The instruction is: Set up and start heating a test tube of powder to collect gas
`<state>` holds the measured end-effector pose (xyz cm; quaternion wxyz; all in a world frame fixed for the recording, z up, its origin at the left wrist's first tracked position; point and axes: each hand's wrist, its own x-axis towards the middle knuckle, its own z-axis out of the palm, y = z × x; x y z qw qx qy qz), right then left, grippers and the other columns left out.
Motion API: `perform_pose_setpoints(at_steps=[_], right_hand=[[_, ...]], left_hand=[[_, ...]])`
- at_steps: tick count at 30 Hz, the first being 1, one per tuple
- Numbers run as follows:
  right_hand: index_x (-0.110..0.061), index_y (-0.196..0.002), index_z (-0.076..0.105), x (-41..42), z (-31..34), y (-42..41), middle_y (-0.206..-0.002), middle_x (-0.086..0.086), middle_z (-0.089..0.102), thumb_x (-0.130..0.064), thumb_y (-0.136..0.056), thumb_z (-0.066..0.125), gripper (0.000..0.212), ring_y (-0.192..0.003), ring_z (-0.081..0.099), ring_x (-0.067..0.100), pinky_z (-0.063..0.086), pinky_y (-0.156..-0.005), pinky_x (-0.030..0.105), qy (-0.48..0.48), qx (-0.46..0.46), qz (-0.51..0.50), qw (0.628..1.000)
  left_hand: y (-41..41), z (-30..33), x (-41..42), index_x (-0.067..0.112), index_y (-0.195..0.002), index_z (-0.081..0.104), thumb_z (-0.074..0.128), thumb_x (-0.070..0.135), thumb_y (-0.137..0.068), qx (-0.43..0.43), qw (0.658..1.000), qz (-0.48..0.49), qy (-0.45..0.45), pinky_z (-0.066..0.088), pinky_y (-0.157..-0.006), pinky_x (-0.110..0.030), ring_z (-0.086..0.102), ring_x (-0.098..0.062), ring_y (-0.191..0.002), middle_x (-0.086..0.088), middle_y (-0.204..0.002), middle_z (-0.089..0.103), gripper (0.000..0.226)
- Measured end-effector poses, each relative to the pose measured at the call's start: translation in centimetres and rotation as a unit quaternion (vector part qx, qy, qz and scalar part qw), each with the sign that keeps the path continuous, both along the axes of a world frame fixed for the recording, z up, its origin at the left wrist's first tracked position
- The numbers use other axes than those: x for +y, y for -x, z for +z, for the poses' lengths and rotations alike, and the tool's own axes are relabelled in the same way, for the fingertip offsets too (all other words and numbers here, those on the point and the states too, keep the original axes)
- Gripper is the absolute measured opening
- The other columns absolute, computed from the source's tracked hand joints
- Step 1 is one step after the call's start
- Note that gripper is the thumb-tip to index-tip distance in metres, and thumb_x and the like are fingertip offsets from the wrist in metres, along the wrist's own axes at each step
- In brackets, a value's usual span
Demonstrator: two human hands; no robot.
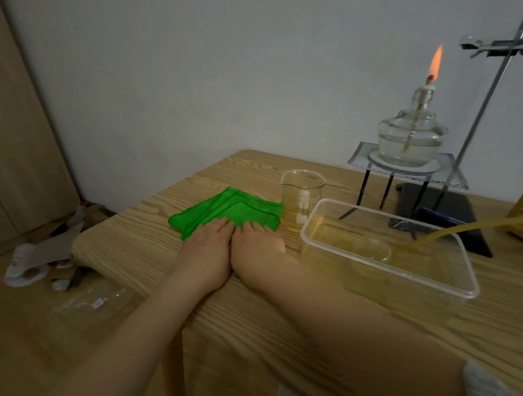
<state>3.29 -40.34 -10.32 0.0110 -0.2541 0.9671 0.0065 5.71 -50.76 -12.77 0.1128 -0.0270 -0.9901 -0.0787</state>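
Clear tub (pixel 384 283) holds yellowish liquid; beaker (pixel 301 197) likewise.

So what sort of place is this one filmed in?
Probably a home room used as a makeshift chemistry bench: a lit alcohol lamp on a tripod, a retort stand and a beaker share a wooden table, with clutter on the floor.

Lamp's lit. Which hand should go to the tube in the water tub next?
Probably the right hand: it lies next to the tub, and the yellow tube enters from the right. The left hand would have to cross over it.
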Motion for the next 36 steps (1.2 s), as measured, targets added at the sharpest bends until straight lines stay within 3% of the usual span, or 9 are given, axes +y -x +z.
perform_pose_setpoints(at_steps=[13, 19, 23, 27, 30, 36], right_hand=[[-0.003, -0.147, 0.022, 0.6, 0.8, -1.3, -0.145, 0.014, 0.035, -0.021, -0.099, 0.034, 0.052, -0.134, 0.033, 0.027, 0.034, -0.104, 0.041, -0.028, 0.006, 0.013, 1.000], [-0.004, -0.138, 0.040, 1.2, 2.2, -2.6, -0.133, 0.016, 0.047, -0.009, -0.098, 0.039, 0.041, -0.123, 0.044, 0.031, 0.043, -0.092, 0.042, 0.003, 0.004, 0.027, 1.000], [-0.004, -0.127, 0.051, 1.9, 3.2, -3.0, -0.125, 0.015, 0.053, -0.002, -0.094, 0.043, 0.034, -0.116, 0.052, 0.031, 0.045, -0.080, 0.037, 0.020, 0.016, 0.036, 0.999], [-0.005, -0.118, 0.057, 2.2, 4.3, -3.4, -0.118, 0.012, 0.059, 0.001, -0.091, 0.046, 0.030, -0.108, 0.058, 0.031, 0.043, -0.070, 0.034, 0.038, 0.035, 0.031, 0.998], [-0.008, -0.119, 0.057, 2.7, 5.1, -3.3, -0.115, 0.010, 0.060, 0.000, -0.090, 0.049, 0.032, -0.106, 0.060, 0.029, 0.043, -0.068, 0.033, 0.055, 0.046, 0.028, 0.997], [-0.018, -0.121, 0.059, 5.1, 7.6, -3.6, -0.115, 0.011, 0.062, -0.001, -0.087, 0.043, 0.041, -0.105, 0.061, 0.031, 0.043, -0.070, 0.032, 0.129, 0.084, 0.007, 0.988]], left_hand=[[0.0, 0.3, 0.1, 0.011, -0.147, 0.028, 0.043, 0.026, -0.094, 0.001, 1.000, 0.002, -0.008, 0.015, -0.116, -0.032, 0.023, -0.022, -0.143, -0.009, -0.155, 0.025, 0.057], [-0.1, 0.6, 0.2, 0.011, -0.145, 0.032, 0.047, 0.023, -0.093, -0.006, 1.000, 0.003, -0.010, 0.020, -0.114, -0.032, 0.027, -0.022, -0.141, -0.009, -0.153, 0.030, 0.056], [-0.1, 1.0, 0.2, 0.013, -0.116, 0.059, 0.047, 0.021, -0.090, 0.034, 0.999, 0.004, -0.042, 0.043, -0.094, -0.038, 0.052, -0.027, -0.118, -0.009, -0.124, 0.058, 0.030], [-0.4, 2.5, 0.7, 0.017, -0.082, 0.064, 0.048, 0.020, -0.085, 0.064, 0.996, 0.001, -0.066, 0.050, -0.067, -0.040, 0.062, -0.030, -0.088, -0.007, -0.092, 0.067, 0.017], [-0.7, 3.8, 1.5, 0.019, -0.077, 0.063, 0.049, 0.018, -0.083, 0.091, 0.993, 0.009, -0.080, 0.048, -0.062, -0.037, 0.063, -0.031, -0.084, -0.006, -0.087, 0.068, 0.015], [-0.6, 6.3, 3.1, 0.025, -0.087, 0.065, 0.047, 0.019, -0.087, 0.137, 0.986, -0.020, -0.097, 0.047, -0.066, -0.035, 0.063, -0.031, -0.091, -0.005, -0.094, 0.070, 0.019]])
